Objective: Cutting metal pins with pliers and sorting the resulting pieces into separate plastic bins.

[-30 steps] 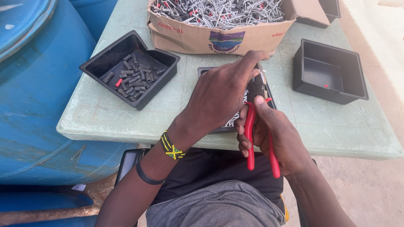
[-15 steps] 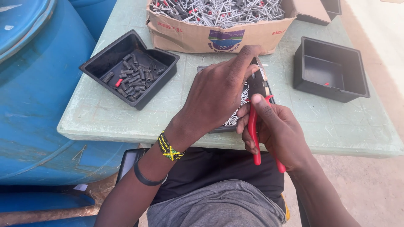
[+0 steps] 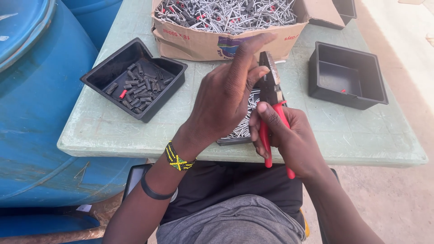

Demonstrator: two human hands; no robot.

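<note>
My right hand [image 3: 291, 138] is closed around the red handles of a pair of pliers [image 3: 270, 88], whose dark jaws point up and away from me. My left hand [image 3: 226, 99] is raised just left of the jaws, thumb tip against the pliers' head and index finger stretched upward. Whether something small is pinched there is hidden. Beneath both hands a black tray [image 3: 233, 141] of thin silvery metal pieces sits at the near edge of the pale green table [image 3: 361, 135].
A black tray [image 3: 97, 74] at the left holds several short dark sleeves [image 3: 140, 88] and one red bit. A cardboard box [image 3: 212, 43] full of metal pins stands behind. A nearly empty black tray [image 3: 348, 97] sits at the right. A blue barrel [image 3: 36, 113] stands at the left.
My left hand has lifted and its index finger has straightened upward, exposing the pliers' jaws. My right hand stays closed on the handles, with the pliers tilted more upright.
</note>
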